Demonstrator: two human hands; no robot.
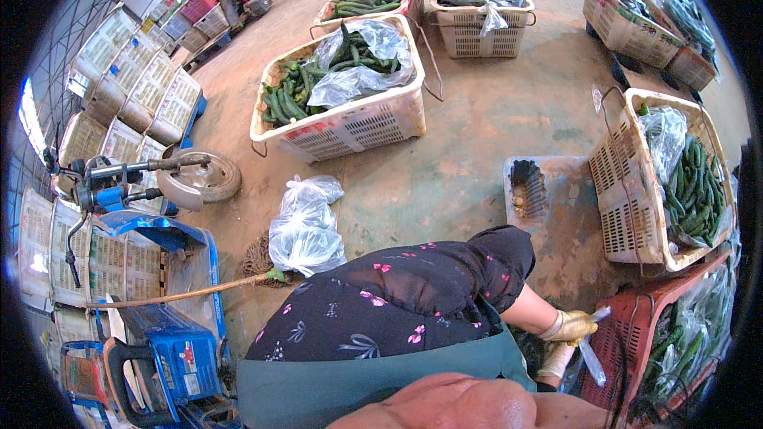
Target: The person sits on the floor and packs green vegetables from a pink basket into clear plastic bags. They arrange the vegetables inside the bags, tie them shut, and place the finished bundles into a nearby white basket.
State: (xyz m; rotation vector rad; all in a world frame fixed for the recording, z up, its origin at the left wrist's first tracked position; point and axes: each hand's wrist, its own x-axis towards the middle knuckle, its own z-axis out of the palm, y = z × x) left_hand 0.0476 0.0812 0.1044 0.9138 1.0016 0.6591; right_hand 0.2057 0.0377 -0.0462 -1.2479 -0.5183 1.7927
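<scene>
At the lower right, my left hand (573, 326), in a yellowed glove, is closed on a strip of clear plastic (591, 362), whose ends stick out on both sides of the fingers. Just below it is my right hand (557, 360), in a pale glove; its fingers are hidden behind the left hand, so its hold cannot be seen. Both hands are beside a red plastic crate (614, 333) holding long green cucumbers (685, 348) and clear plastic film. Dark greens partly show beneath the forearms.
White crates of cucumbers stand ahead (357, 125) and at right (632, 190). A blue-grey tray (551, 190) lies on the floor, as do a tied clear plastic bag (307, 229) and a wooden-handled mop (197, 295). A blue motor tricycle (179, 333) and stacked crates (143, 95) are at left.
</scene>
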